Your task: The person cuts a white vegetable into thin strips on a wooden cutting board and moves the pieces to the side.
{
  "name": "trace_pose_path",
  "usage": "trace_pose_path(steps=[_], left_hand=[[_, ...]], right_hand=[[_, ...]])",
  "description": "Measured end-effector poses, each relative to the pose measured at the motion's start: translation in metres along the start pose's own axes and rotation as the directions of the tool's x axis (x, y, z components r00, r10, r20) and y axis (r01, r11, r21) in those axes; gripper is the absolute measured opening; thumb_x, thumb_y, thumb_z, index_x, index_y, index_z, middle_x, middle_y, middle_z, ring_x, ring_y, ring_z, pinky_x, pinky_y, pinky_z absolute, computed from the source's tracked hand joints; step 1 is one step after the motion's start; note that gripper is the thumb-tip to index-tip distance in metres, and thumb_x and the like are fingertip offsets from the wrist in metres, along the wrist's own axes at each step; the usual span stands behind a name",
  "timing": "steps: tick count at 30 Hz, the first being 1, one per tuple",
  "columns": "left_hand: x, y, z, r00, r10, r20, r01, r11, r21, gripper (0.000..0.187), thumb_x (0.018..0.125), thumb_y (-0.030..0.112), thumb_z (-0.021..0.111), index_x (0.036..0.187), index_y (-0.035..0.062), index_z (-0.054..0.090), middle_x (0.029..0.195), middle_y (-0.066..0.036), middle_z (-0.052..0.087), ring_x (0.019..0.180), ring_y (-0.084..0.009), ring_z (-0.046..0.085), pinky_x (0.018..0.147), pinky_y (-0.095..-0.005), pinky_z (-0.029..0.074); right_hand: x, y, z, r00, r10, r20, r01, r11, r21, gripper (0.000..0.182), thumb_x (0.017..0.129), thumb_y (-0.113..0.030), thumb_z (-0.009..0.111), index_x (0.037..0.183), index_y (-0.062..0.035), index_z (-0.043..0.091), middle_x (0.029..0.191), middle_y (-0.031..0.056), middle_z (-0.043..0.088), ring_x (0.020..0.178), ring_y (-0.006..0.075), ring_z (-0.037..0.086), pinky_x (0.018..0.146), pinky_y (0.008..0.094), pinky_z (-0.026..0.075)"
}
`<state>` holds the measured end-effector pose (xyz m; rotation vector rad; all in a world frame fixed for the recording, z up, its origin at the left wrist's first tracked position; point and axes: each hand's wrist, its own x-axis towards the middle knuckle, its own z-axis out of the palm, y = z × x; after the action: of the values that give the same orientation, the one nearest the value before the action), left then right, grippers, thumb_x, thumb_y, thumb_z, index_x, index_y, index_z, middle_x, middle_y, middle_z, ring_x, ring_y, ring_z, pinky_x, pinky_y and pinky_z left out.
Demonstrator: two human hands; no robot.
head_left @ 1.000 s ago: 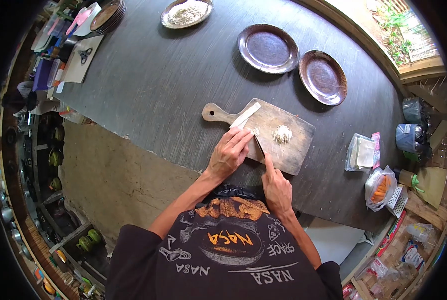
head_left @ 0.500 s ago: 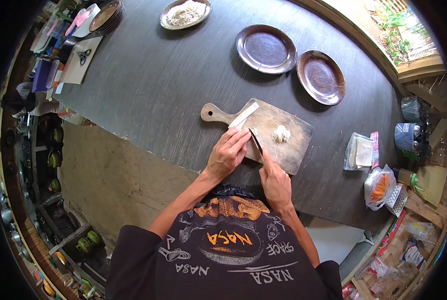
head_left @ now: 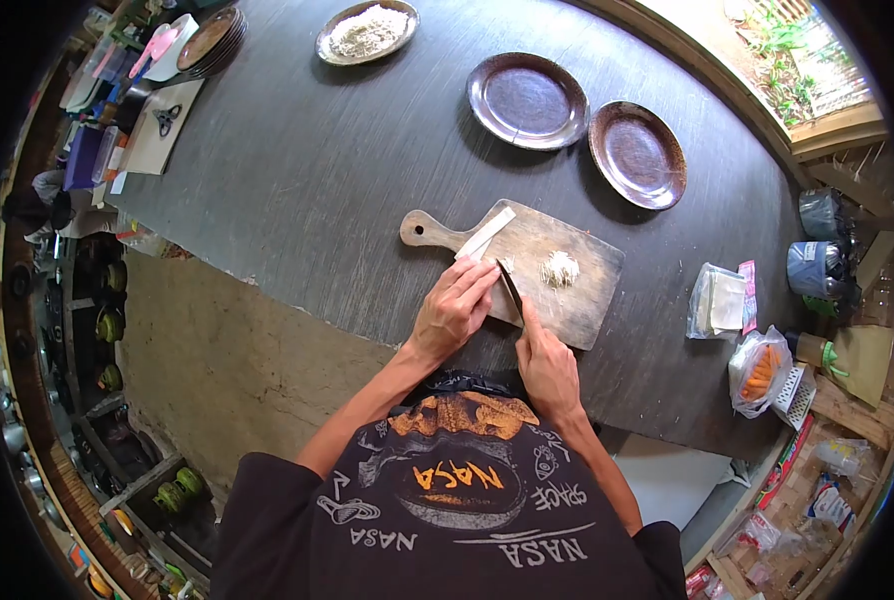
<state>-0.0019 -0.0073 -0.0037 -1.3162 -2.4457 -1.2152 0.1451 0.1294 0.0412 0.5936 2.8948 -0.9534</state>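
A wooden cutting board (head_left: 597, 245) with a round handle lies near the table's front edge. My left hand (head_left: 457, 305) is closed and pressed down at the board's near side, its fingertips over the lower end of a long pale strip (head_left: 489, 232). What lies under those fingers is mostly hidden. Close beside the fingertips is the dark blade of a knife (head_left: 511, 285), its handle wrapped in my right hand (head_left: 549, 370). Fine pale shreds lie by the blade, and a small heap of shreds (head_left: 561, 268) sits on the board's right half.
Two brown oval plates (head_left: 528, 100) (head_left: 638, 155) stand beyond the board. Farther left is a plate of pale shreds (head_left: 369, 32). Scissors (head_left: 168, 120) lie at the left, near stacked plates (head_left: 210, 42). On the right are a bag of orange pieces (head_left: 762, 373) and a plastic-wrapped packet (head_left: 719, 302).
The whole view has shifted very slightly. Both hands, the knife and the pale strip keep nearly the same places on the board.
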Motion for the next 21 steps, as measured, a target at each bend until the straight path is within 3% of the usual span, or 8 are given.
trace_pose_path(steps=[8, 15, 17, 21], left_hand=[[0.0, 0.002, -0.003, 1.0, -0.003, 0.031, 0.002, 1.0, 0.024, 0.037, 0.089, 0.001, 0.072, 0.126, -0.0005, 0.07, 0.129, -0.011, 0.071, 0.123, -0.0313, 0.064, 0.111, -0.0449, 0.051], [-0.002, 0.0, -0.001, 0.999, 0.02, 0.028, -0.02, 1.0, 0.013, 0.036, 0.09, 0.001, 0.072, 0.125, -0.0007, 0.07, 0.128, -0.011, 0.071, 0.123, -0.0316, 0.064, 0.112, -0.0448, 0.051], [-0.002, 0.0, -0.001, 1.0, 0.018, 0.018, -0.018, 1.0, 0.009, 0.035, 0.09, 0.001, 0.072, 0.125, -0.0011, 0.07, 0.129, -0.011, 0.071, 0.123, -0.0316, 0.064, 0.112, -0.0449, 0.05], [-0.003, -0.001, 0.0, 1.0, 0.016, 0.002, -0.016, 1.0, 0.003, 0.035, 0.089, 0.001, 0.072, 0.124, -0.0015, 0.071, 0.129, -0.012, 0.07, 0.122, -0.0318, 0.064, 0.112, -0.045, 0.051]], right_hand=[[-0.01, 0.002, -0.009, 0.998, 0.033, 0.062, -0.032, 0.999, -0.007, 0.065, 0.099, -0.012, 0.06, 0.161, -0.0144, 0.04, 0.084, 0.0239, 0.068, 0.07, 0.0446, 0.07, 0.067, 0.0558, 0.057], [-0.005, 0.007, -0.002, 0.999, -0.033, -0.003, 0.033, 0.998, 0.055, 0.066, 0.099, -0.011, 0.059, 0.161, -0.012, 0.038, 0.085, 0.0239, 0.068, 0.072, 0.0449, 0.07, 0.068, 0.0558, 0.056], [-0.002, 0.0, -0.006, 0.997, 0.033, 0.077, -0.038, 0.997, 0.068, 0.065, 0.1, -0.007, 0.057, 0.162, -0.0083, 0.037, 0.093, 0.0282, 0.068, 0.082, 0.0463, 0.068, 0.077, 0.0538, 0.053], [0.0, -0.003, -0.006, 0.995, 0.047, 0.089, -0.053, 0.997, 0.064, 0.065, 0.099, -0.006, 0.057, 0.161, -0.0079, 0.038, 0.093, 0.0283, 0.068, 0.083, 0.0468, 0.068, 0.078, 0.0537, 0.053]])
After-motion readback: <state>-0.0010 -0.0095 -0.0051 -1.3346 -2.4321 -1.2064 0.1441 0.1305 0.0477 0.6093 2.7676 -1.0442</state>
